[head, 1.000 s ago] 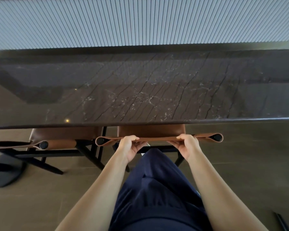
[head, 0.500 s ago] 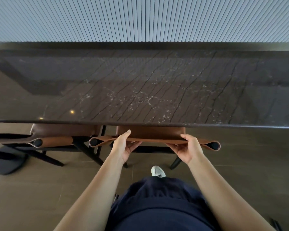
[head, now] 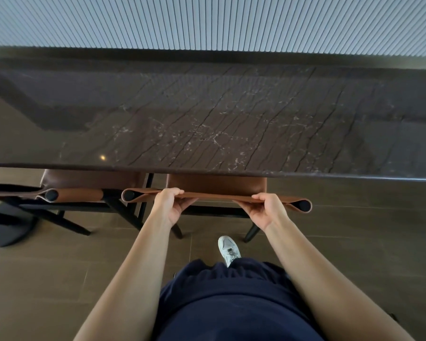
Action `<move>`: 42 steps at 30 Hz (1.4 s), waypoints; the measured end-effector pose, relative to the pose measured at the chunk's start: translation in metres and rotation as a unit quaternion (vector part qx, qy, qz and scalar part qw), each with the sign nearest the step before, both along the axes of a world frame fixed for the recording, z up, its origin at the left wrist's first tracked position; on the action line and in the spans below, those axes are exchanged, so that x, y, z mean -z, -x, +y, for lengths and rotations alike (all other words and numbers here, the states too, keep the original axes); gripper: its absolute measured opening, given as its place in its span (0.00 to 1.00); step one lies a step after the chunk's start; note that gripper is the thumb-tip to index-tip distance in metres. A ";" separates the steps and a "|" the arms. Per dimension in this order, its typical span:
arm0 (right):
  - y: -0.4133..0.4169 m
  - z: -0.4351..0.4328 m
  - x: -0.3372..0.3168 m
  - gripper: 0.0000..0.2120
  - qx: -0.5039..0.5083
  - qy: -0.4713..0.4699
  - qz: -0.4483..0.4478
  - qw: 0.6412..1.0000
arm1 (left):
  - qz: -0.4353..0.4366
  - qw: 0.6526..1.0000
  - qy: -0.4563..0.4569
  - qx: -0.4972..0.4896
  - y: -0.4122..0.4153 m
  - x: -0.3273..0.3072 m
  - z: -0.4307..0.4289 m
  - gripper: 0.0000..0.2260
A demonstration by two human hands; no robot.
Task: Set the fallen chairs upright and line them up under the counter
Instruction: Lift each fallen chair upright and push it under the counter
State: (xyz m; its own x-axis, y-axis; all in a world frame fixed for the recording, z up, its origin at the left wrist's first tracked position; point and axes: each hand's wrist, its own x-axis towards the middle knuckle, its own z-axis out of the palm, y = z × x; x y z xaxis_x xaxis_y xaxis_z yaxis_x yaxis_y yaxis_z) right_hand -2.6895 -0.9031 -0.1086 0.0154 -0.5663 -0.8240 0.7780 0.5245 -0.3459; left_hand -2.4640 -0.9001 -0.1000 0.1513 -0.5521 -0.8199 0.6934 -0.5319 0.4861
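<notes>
One head-worn wide-angle view, facing forward and steeply down, dark veined stone counter close across the middle, pale ribbed wall at 12 o'clock, brown leather chair back near, toward 6 o'clock

The tabletop was dark brown stone, crossed by slanting black veins and flecked with white. The wall behind it was pale blue-grey with fine vertical ribs. The middle chair and the left chair had tan-brown leather on black frames. The floor was brown tile, the shoe white, the clothes navy.
</notes>
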 end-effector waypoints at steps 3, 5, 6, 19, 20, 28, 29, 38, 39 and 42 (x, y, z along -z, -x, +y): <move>-0.005 0.003 0.000 0.21 -0.002 -0.001 -0.002 1.000 | -0.004 1.000 -0.003 -0.002 -0.007 0.004 0.001 0.10; -0.006 0.003 0.002 0.22 -0.005 0.001 -0.002 1.000 | -0.005 1.000 -0.003 0.004 -0.008 0.005 0.003 0.09; -0.007 0.003 0.002 0.22 -0.004 0.002 -0.001 1.000 | -0.005 1.000 -0.001 0.006 -0.008 0.004 0.003 0.08; -0.008 0.014 0.004 0.23 0.003 0.006 0.031 0.999 | 0.002 1.000 0.007 0.014 -0.005 0.002 0.019 0.07; -0.008 0.016 0.004 0.23 0.002 0.006 0.033 0.999 | 0.002 1.000 0.005 0.016 -0.005 0.002 0.020 0.08; -0.007 0.021 0.004 0.22 -0.001 0.012 0.034 0.999 | -0.004 1.000 0.002 0.020 -0.004 0.006 0.023 0.12; -0.007 0.021 0.003 0.22 -0.001 0.012 0.036 0.999 | -0.004 1.000 0.003 0.020 -0.004 0.006 0.024 0.13; -0.002 0.027 0.005 0.22 -0.002 0.014 0.037 0.999 | 0.009 1.000 0.000 0.011 0.000 0.007 0.033 0.11; -0.002 0.027 0.006 0.22 -0.004 0.014 0.037 0.999 | 0.010 1.000 0.002 0.010 0.000 0.007 0.033 0.11; -0.002 0.028 0.007 0.22 -0.004 0.014 0.037 0.999 | 0.008 1.000 0.007 0.016 0.000 0.006 0.036 0.12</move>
State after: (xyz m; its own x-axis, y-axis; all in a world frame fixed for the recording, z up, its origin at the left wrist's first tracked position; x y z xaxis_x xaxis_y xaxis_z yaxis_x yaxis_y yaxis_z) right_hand -2.6875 -0.8751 -0.1154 -0.0403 -0.5887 -0.8073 0.7456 0.5202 -0.4166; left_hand -2.4639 -0.8646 -0.1062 0.1202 -0.5685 -0.8138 0.6845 -0.5463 0.4827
